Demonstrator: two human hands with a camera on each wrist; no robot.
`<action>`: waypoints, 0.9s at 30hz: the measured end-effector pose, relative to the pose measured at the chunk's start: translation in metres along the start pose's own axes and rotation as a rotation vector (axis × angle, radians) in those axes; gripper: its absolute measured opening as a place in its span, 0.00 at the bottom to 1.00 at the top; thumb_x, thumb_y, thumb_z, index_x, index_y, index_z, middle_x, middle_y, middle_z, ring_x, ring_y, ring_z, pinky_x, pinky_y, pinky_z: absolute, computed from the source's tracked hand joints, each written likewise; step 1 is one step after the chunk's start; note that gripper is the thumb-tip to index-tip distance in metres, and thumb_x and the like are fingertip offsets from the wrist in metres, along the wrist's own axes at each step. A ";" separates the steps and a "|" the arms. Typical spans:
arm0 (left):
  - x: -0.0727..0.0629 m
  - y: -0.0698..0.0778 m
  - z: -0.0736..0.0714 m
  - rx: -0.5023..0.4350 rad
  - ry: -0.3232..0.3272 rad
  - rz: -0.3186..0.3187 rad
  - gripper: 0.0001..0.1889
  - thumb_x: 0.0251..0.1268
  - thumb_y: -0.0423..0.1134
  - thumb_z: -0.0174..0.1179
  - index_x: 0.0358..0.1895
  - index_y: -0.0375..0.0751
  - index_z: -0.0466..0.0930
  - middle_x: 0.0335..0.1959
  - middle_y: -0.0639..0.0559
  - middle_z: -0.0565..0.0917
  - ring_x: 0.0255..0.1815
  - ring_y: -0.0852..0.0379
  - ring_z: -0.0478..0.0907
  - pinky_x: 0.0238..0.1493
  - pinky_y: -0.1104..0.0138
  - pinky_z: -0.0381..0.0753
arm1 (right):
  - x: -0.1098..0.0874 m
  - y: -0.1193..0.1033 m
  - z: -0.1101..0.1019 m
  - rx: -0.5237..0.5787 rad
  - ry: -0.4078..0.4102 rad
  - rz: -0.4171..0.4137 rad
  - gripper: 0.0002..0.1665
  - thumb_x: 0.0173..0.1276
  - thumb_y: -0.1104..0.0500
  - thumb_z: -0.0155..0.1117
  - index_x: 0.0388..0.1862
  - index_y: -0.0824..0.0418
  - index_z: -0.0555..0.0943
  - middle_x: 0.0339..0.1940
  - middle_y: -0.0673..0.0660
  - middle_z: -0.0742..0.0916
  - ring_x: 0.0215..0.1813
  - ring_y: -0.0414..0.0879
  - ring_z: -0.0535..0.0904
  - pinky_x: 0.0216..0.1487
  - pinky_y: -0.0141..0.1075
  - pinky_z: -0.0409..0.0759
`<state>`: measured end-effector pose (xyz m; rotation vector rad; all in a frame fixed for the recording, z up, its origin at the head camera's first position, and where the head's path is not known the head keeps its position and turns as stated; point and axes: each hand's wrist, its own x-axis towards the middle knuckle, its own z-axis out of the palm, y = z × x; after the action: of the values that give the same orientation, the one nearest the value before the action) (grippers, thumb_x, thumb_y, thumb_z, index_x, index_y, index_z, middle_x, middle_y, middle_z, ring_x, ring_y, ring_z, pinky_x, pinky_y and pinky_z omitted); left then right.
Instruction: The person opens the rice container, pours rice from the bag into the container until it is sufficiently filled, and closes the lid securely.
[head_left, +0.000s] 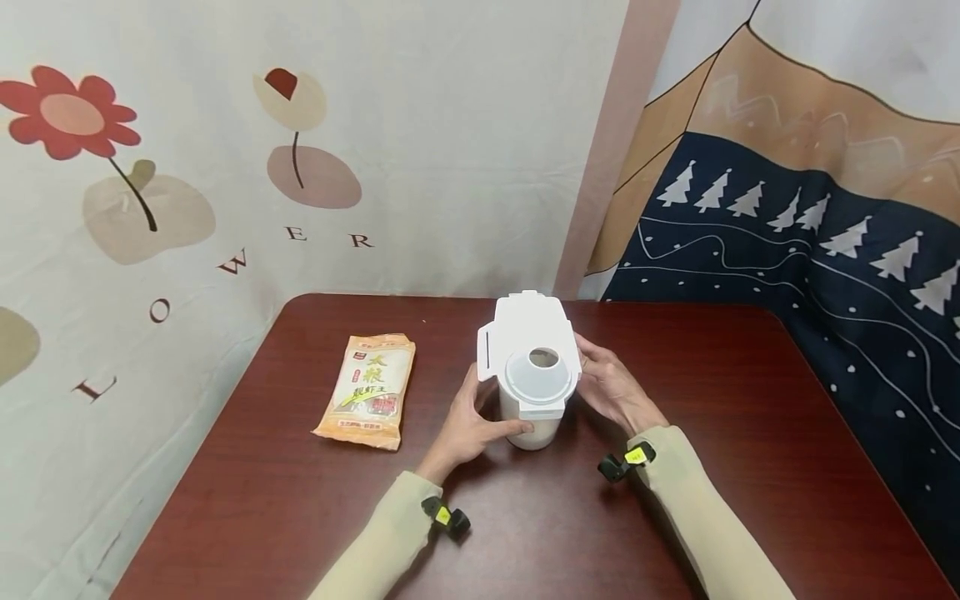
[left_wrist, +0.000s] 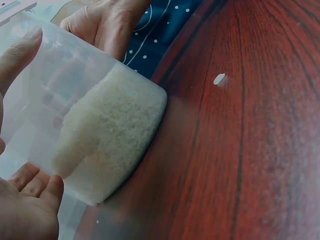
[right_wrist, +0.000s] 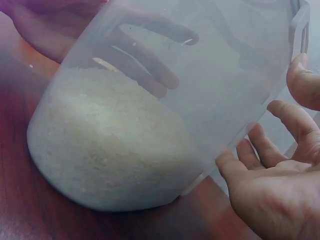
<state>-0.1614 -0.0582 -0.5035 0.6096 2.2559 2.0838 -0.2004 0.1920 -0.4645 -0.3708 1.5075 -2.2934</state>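
Near the middle of the table stands a see-through plastic rice container [head_left: 542, 435] with a white lid [head_left: 527, 321]. On the lid's near part sits a round piece [head_left: 537, 379] with a hole in its top. White rice [right_wrist: 115, 140] fills the lower part, heaped at a slant in the right wrist view. My left hand [head_left: 467, 423] grips the container's left side, thumb across the front. From the right side my right hand [head_left: 613, 390] holds it, fingers along the wall and thumb up by the lid's edge. The container's base is close on the table.
Left of the container lies an orange and white food packet [head_left: 369, 392] with a clear window. A loose white grain [left_wrist: 219, 79] lies on the dark red wooden table [head_left: 712, 367]. Printed cloths [head_left: 465, 150] hang behind the table and along its right side.
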 end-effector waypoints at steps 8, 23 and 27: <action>0.000 0.000 -0.006 0.011 -0.026 0.001 0.58 0.42 0.33 0.84 0.78 0.55 0.56 0.75 0.54 0.66 0.80 0.53 0.62 0.81 0.53 0.62 | -0.002 0.001 -0.004 -0.016 0.006 -0.017 0.31 0.81 0.60 0.48 0.80 0.60 0.63 0.86 0.57 0.57 0.82 0.48 0.56 0.85 0.56 0.43; 0.010 0.008 -0.021 -0.282 -0.093 -0.064 0.31 0.80 0.48 0.37 0.75 0.29 0.58 0.74 0.32 0.63 0.69 0.64 0.69 0.80 0.43 0.60 | -0.004 -0.004 -0.007 -0.017 0.032 -0.006 0.35 0.76 0.62 0.46 0.81 0.62 0.61 0.85 0.57 0.59 0.79 0.48 0.57 0.74 0.37 0.71; 0.016 0.013 -0.022 -0.297 -0.015 -0.132 0.30 0.82 0.52 0.36 0.71 0.30 0.65 0.69 0.36 0.70 0.68 0.58 0.72 0.76 0.43 0.67 | -0.003 -0.004 -0.007 -0.028 0.031 -0.014 0.36 0.75 0.62 0.45 0.81 0.65 0.58 0.85 0.58 0.59 0.78 0.48 0.59 0.72 0.37 0.70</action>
<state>-0.1780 -0.0737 -0.4845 0.4440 1.8666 2.2739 -0.2014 0.1999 -0.4636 -0.3559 1.5588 -2.3011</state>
